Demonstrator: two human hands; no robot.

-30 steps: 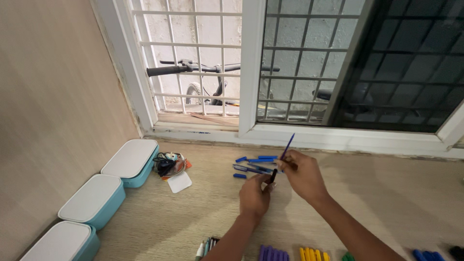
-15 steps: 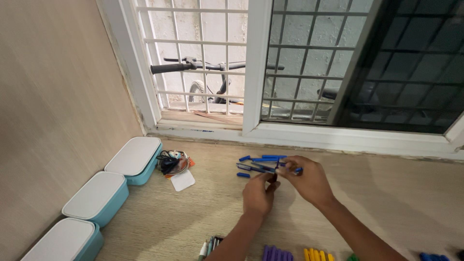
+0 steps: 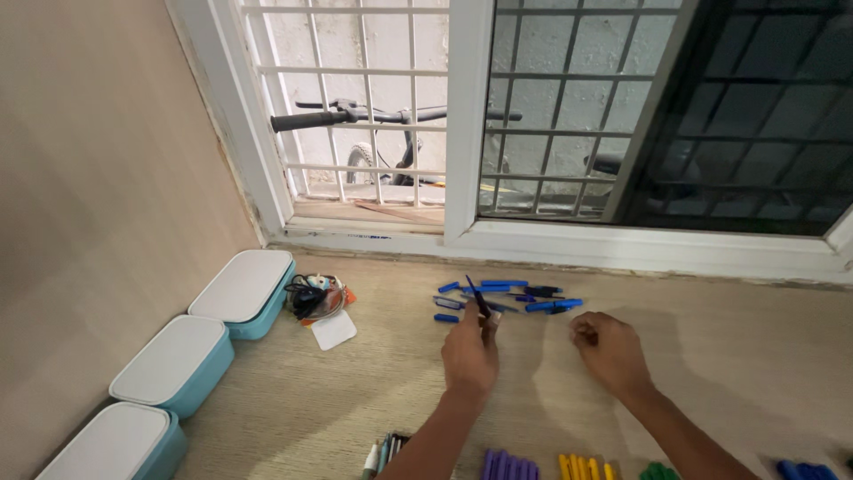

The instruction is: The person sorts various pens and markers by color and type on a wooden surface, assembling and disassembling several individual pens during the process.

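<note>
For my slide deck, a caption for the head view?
Left hand lifts a pen from blue pens; right hand rests nearby.
</note>
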